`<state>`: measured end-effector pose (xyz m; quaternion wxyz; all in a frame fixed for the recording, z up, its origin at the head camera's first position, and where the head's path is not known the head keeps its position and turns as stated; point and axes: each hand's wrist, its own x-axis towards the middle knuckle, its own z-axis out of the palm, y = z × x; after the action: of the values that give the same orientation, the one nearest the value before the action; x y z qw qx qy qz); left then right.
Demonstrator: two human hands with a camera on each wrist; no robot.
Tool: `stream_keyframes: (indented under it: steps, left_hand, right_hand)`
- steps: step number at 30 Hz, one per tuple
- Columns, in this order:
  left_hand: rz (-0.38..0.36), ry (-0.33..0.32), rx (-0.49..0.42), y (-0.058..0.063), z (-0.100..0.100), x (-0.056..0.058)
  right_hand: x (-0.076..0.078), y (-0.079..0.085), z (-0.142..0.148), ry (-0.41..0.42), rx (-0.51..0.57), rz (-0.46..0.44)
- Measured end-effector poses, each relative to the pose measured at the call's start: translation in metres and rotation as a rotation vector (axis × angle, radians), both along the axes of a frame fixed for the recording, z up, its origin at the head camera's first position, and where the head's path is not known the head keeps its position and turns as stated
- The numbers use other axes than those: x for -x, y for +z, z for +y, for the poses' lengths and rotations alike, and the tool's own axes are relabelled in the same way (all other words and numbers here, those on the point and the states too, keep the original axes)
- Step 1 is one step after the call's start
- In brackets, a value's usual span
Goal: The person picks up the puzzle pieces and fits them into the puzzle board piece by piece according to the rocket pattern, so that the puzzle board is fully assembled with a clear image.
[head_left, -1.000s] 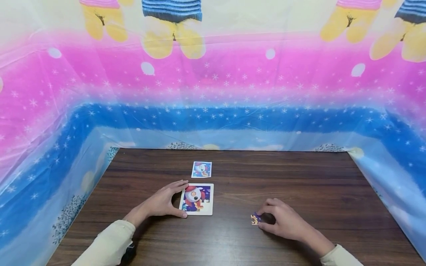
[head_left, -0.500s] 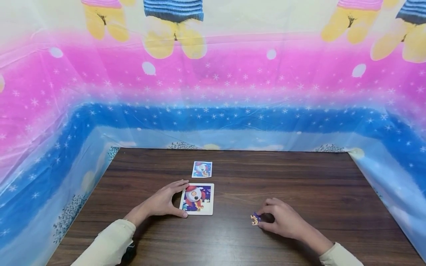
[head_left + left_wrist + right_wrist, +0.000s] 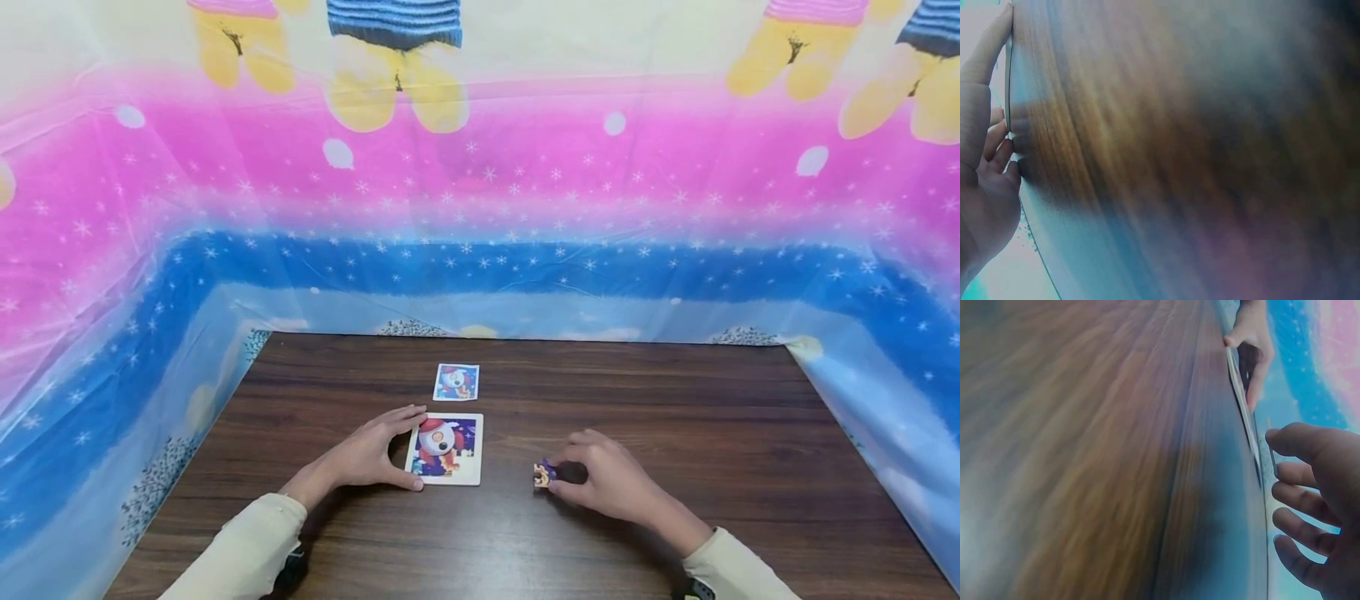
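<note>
A small jigsaw puzzle in a white frame (image 3: 478,450) lies on the table, showing a round white character in red against purple. Its lower right part is a pale bare patch. My left hand (image 3: 366,450) holds the frame's left side, thumb at the near corner and fingertips at the far corner. To the right of the frame, my right hand (image 3: 609,479) pinches a purple and yellow jigsaw piece (image 3: 543,476) between thumb and fingers. The right wrist view shows the piece (image 3: 1272,455) edge-on at the fingertips, the other fingers loosely bent.
Just behind the frame lies a small picture card (image 3: 456,382) with the same character. The dark wooden table (image 3: 660,400) is bordered at the back and sides by a printed cloth (image 3: 525,275) in pink and blue.
My right hand has moved left and slightly away from me with the jigsaw piece, closer to the frame. My left hand has stayed on the frame.
</note>
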<state>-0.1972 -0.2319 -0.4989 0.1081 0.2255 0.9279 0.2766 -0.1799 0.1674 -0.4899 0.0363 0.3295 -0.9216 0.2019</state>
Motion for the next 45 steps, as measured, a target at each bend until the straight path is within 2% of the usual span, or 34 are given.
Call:
stream_keyframes:
  steps: [5,22,34,45]
  left_hand:
    - [0.009,-0.012,0.002,0.001,0.0,0.001]
    - [0.013,-0.01,0.014,0.001,-0.001,0.002]
    - [0.008,-0.01,0.009,0.002,-0.001,0.001]
    - [0.007,-0.013,0.005,0.0,-0.001,0.001]
  right_hand:
    - [0.004,0.0,-0.024,0.023,0.023,0.046]
    - [0.014,0.002,-0.087,0.062,0.042,0.035]
    - [0.018,-0.004,-0.11,0.028,-0.002,0.006]
    - [0.02,-0.008,-0.117,0.027,-0.022,-0.012]
